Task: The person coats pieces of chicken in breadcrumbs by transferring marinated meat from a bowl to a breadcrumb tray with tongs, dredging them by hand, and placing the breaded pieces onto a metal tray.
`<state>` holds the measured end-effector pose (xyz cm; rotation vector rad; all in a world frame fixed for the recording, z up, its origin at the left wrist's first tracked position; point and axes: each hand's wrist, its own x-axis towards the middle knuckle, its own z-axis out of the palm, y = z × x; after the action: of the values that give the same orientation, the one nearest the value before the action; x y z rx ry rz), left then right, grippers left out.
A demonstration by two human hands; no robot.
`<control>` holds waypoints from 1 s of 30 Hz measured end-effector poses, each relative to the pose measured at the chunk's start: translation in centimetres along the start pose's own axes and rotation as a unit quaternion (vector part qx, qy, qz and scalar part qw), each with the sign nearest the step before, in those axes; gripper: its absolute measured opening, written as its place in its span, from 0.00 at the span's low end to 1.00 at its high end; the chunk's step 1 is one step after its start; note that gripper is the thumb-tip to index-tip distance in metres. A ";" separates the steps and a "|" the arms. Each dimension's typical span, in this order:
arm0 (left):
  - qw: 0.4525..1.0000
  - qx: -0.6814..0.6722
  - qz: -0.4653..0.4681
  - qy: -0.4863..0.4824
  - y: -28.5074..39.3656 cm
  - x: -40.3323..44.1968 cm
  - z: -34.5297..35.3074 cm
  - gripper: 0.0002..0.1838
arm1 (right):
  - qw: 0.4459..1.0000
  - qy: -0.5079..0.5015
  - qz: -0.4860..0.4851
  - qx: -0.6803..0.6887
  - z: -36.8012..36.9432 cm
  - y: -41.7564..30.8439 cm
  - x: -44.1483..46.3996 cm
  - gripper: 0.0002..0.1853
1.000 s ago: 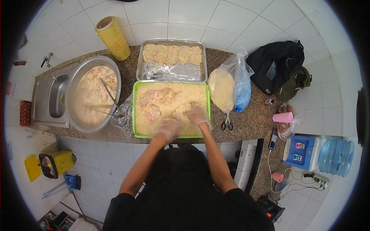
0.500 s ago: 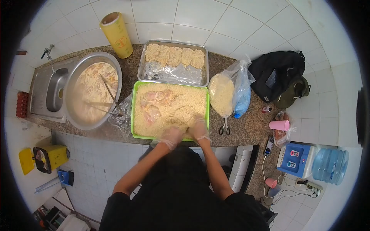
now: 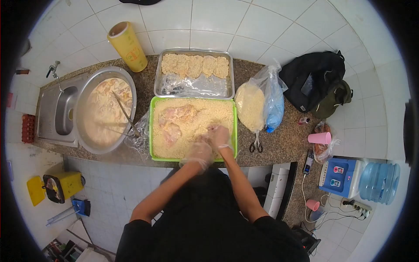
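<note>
A green tray [image 3: 151,131] full of pale breadcrumbs [image 3: 192,126] lies in front of me. Two raw chicken pieces [image 3: 176,114] rest on the crumbs in its left half. Both my hands wear clear plastic gloves and are close together at the tray's front right. My left hand [image 3: 199,152] is low over the front rim, fingers curled toward the crumbs. Just right of it and a little farther in, my right hand [image 3: 219,135] has its fingers bent inward. Whatever lies between the fingers is hidden by the hands and crumbs.
Behind the tray, a metal pan [image 3: 195,93] holds several breaded pieces. At left stand a large metal bowl [image 3: 78,118] of chicken in batter with tongs [image 3: 124,111], a sink [image 3: 65,109] and a yellow film roll [image 3: 128,48]. A crumb bag [image 3: 251,107] and scissors [image 3: 256,144] lie right.
My right hand has moved farther into the tray and slightly left. My left hand has shifted right and nearer to me, so the hands are now closer together. The view has tilted slightly.
</note>
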<state>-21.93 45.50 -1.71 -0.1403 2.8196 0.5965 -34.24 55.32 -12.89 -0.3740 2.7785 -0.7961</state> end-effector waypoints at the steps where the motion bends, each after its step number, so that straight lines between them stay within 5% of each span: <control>1: 0.999 0.018 0.006 -0.028 -0.1 -0.2 0.3 0.22 | 1.000 0.014 0.016 -0.008 0.2 -0.8 0.0 0.10; 6: 0.980 0.002 -0.022 -0.198 0.9 1.0 -4.7 0.24 | 0.998 0.022 -0.058 -0.027 -0.8 -0.7 2.0 0.12; 8: 0.995 -0.012 0.021 -0.100 0.1 0.1 -3.9 0.25 | 0.995 0.062 -0.023 -0.072 0.5 -0.9 -0.6 0.13; 12: 0.979 0.029 0.134 0.154 -1.5 0.7 2.1 0.25 | 0.997 -0.024 -0.050 -0.050 -3.9 -2.1 1.1 0.13; 15: 0.971 0.110 0.130 0.166 -3.8 1.6 6.7 0.25 | 0.993 -0.007 -0.068 -0.091 -4.8 -2.0 0.6 0.17; 18: 0.985 0.026 -0.004 -0.169 1.0 0.9 -4.9 0.20 | 0.987 -0.073 -0.063 -0.129 -6.1 -3.4 -0.2 0.23; 21: 0.991 0.022 0.128 -0.032 -0.9 -0.9 -3.6 0.14 | 0.981 -0.133 -0.034 -0.140 -7.3 -4.7 -0.2 0.28; 24: 0.973 -0.101 0.123 0.165 -7.1 -3.3 0.2 0.11 | 0.988 -0.101 -0.065 -0.099 -9.6 -6.5 -2.1 0.29; 27: 0.989 -0.097 -0.054 0.097 -8.5 -5.2 -3.4 0.12 | 0.991 -0.091 -0.082 -0.053 -9.3 -5.7 -2.9 0.27; 30: 0.971 -0.119 -0.073 0.192 -9.0 -6.6 -4.4 0.14 | 0.988 -0.119 -0.076 -0.061 -10.5 -7.8 -3.9 0.24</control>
<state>-15.28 35.75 0.49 -0.5609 3.0509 0.9619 -32.15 55.18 0.57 -0.6653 2.6034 -0.5701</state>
